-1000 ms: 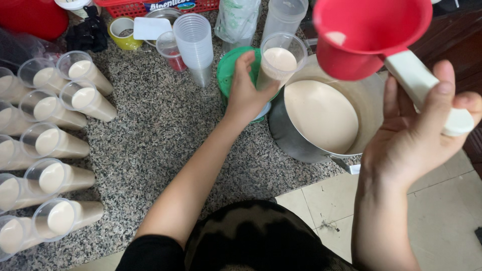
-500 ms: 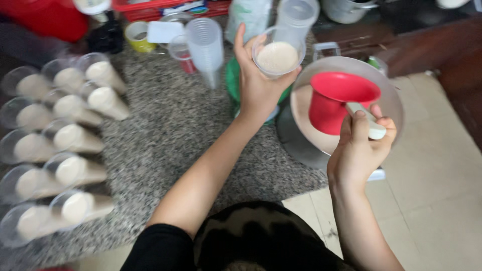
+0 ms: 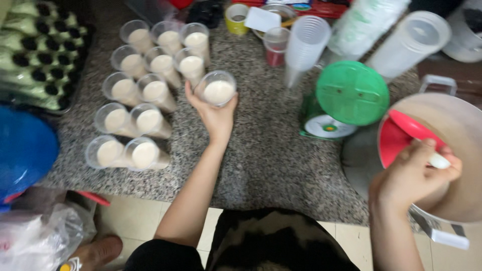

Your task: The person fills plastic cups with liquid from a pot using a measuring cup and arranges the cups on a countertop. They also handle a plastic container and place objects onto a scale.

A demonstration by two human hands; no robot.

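Note:
My left hand (image 3: 213, 116) grips a clear plastic cup (image 3: 217, 89) filled with a cream-coloured liquid, just above the speckled counter, right beside several rows of filled cups (image 3: 143, 90). My right hand (image 3: 412, 176) holds the white handle of a red ladle (image 3: 396, 141). The ladle's bowl is tipped inside a large metal pot (image 3: 452, 130) of the same cream liquid at the right.
A green kitchen scale (image 3: 346, 98) stands between the cups and the pot. Stacks of empty clear cups (image 3: 304, 47) and tall plastic containers (image 3: 409, 42) stand behind it. A blue basin (image 3: 22, 148) and a plastic bag (image 3: 40, 241) are at the left. The counter edge (image 3: 201, 198) runs in front of me.
My left hand has carried the filled cup from near the pot leftward to the rows of filled cups. My right hand has lowered the red ladle into the pot.

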